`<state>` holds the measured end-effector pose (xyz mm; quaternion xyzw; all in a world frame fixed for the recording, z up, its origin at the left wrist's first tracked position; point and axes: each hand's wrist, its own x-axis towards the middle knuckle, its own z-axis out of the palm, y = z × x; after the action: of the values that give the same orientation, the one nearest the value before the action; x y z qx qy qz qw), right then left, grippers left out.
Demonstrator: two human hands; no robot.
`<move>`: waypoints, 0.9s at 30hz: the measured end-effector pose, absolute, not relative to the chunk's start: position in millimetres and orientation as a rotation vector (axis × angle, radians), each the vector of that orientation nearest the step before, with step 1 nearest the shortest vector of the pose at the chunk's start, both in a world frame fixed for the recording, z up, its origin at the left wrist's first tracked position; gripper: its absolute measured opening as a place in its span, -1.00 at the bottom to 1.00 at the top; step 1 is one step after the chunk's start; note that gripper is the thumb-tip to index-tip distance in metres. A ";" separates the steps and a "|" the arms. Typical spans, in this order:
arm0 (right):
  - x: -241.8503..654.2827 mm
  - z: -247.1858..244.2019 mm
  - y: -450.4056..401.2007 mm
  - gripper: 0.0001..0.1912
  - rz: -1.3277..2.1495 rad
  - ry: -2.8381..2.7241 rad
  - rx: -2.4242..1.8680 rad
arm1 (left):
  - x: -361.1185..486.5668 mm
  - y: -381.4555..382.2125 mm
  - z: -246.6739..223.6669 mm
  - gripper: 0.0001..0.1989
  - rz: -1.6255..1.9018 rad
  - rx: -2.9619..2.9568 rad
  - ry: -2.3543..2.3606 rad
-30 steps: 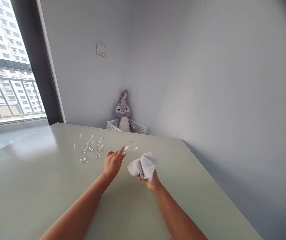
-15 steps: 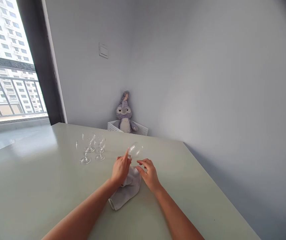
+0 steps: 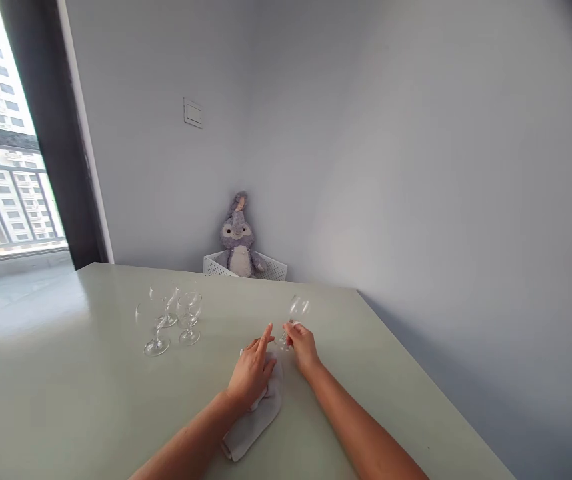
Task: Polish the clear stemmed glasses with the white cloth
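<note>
Nearest on the wide, pale green tabletop [image 3: 366,407] lies a soft, light grey fabric cloth [image 3: 252,435], loosely rumpled and partly covered by the left hand [image 3: 251,375]; it is best kept flat and clear of the other hand's path, so that a fold cannot snag a foot. The left hand reaches over the cloth's far end with its index finger extended and thumb spread; whether its lower fingers pinch any fabric I cannot tell. Just beyond and to its right, the right hand [image 3: 302,350] has its thumb and fingers closed on the slim stem of a clear, round-bowled drinking glass [image 3: 300,305]. That glass leans, bowl up and away to the right, foot low towards the left fingertips; whether the foot touches the tabletop or the left hand is too faint to judge. A stem hold suits clear glass, since it keeps prints off the bowl, but the pressure should be gentle and steady, without twisting, as a thin stem would probably snap before the bowl cracks. Bringing the foot level before letting go would be the safer way to release it. Farther off to the left, a group of four upright, clear stemmed glasses [image 3: 189,328] stands close together, well apart from both hands; sleeves and elbows should leave that group a wide berth.
</note>
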<state>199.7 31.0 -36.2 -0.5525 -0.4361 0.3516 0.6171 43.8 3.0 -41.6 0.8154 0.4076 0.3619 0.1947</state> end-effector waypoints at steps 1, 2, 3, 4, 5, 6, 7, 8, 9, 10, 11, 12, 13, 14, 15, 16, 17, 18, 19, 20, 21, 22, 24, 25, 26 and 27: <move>210.7 -36.4 41.9 -0.66 0.778 -0.969 -1.298 | 43.7 3.8 -42.1 -0.29 0.976 2.274 1.152; 222.4 -36.4 52.2 -0.67 0.745 -0.935 -1.321 | 43.5 4.6 -42.6 -0.30 0.935 2.258 1.162; 234.7 -36.3 61.6 -0.68 0.705 -0.905 -1.349 | 43.3 5.4 -42.8 -0.32 0.892 2.240 1.173; 247.2 -36.2 69.9 -0.69 0.662 -0.878 -1.380 | 43.1 6.2 -42.8 -0.35 0.855 2.220 1.187; 259.3 -36.3 76.9 -0.71 0.619 -0.855 -1.414 | 42.9 6.8 -42.8 -0.38 0.827 2.198 1.205; 270.8 -36.8 82.8 -0.72 0.581 -0.838 -1.450 | 42.7 7.5 -42.7 -0.41 0.810 2.177 1.224; 281.3 -38.0 87.6 -0.73 0.546 -0.825 -1.487 | 42.5 8.1 -42.6 -0.43 0.807 2.161 1.242; 290.5 -39.8 91.6 -0.74 0.518 -0.815 -1.524 | 42.3 8.7 -42.7 -0.46 0.812 2.154 1.253; 298.4 -42.3 95.0 -0.75 0.495 -0.810 -1.561 | 42.1 9.5 -43.0 -0.48 0.825 2.150 1.259; 305.0 -45.2 97.9 -0.76 0.474 -0.805 -1.597 | 42.0 10.4 -43.5 -0.51 0.840 2.147 1.262; 310.5 -48.4 100.6 -0.77 0.454 -0.802 -1.631 | 41.8 11.4 -44.0 -0.53 0.854 2.143 1.262; 315.4 -51.6 103.0 -0.77 0.433 -0.800 -1.663 | 41.5 12.6 -44.6 -0.56 0.870 2.133 1.262; 319.7 -54.5 105.1 -0.77 0.411 -0.800 -1.695 | 41.0 13.9 -45.0 -0.59 0.889 2.115 1.263; 323.9 -56.9 106.8 -0.77 0.388 -0.800 -1.727 | 40.2 15.2 -45.2 -0.62 0.915 2.093 1.265; 328.0 -58.6 108.1 -0.78 0.363 -0.799 -1.759 | 39.2 16.4 -44.9 -0.65 0.953 2.066 1.269; 332.2 -59.6 108.8 -0.78 0.339 -0.800 -1.791 | 37.8 17.5 -44.2 -0.69 1.004 2.038 1.278; 336.3 -59.8 108.7 -0.79 0.317 -0.803 -1.820 | 36.2 18.2 -43.0 -0.72 1.069 2.004 1.293; 340.2 -59.4 107.6 -0.79 0.297 -0.806 -1.847 | 34.4 18.6 -41.4 -0.74 1.146 1.963 1.313; 343.9 -58.4 105.6 -0.79 0.282 -0.813 -1.870 | 32.6 18.7 -39.6 -0.74 1.233 1.909 1.337; 347.2 -57.1 102.4 -0.77 0.272 -0.825 -1.888 | 30.8 18.7 -37.7 -0.75 1.324 1.840 1.366; 350.1 -55.7 98.1 -0.76 0.265 -0.839 -1.903 | 29.2 18.7 -35.9 -0.75 1.411 1.754 1.396; 352.9 -54.6 92.8 -0.74 0.261 -0.858 -1.914 | 27.8 19.0 -34.4 -0.75 1.492 1.653 1.426; 358.5 -54.1 79.8 -0.66 0.235 -0.875 -1.924 | 25.2 21.0 -32.6 -0.78 1.630 1.416 1.493; 361.4 -55.1 72.5 -0.59 0.208 -0.864 -1.929 | 23.7 22.6 -32.1 -0.79 1.687 1.291 1.533; 364.2 -57.0 64.9 -0.53 0.180 -0.852 -1.932 | 22.0 24.6 -31.7 -0.80 1.732 1.168 1.573; 366.7 -59.3 57.3 -0.50 0.157 -0.840 -1.935 | 20.0 26.6 -31.1 -0.80 1.765 1.052 1.613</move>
<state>366.7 57.3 -59.3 -0.7970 -0.3461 0.0646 0.4907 20.0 26.6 -31.1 0.3887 0.5959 0.6522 0.2614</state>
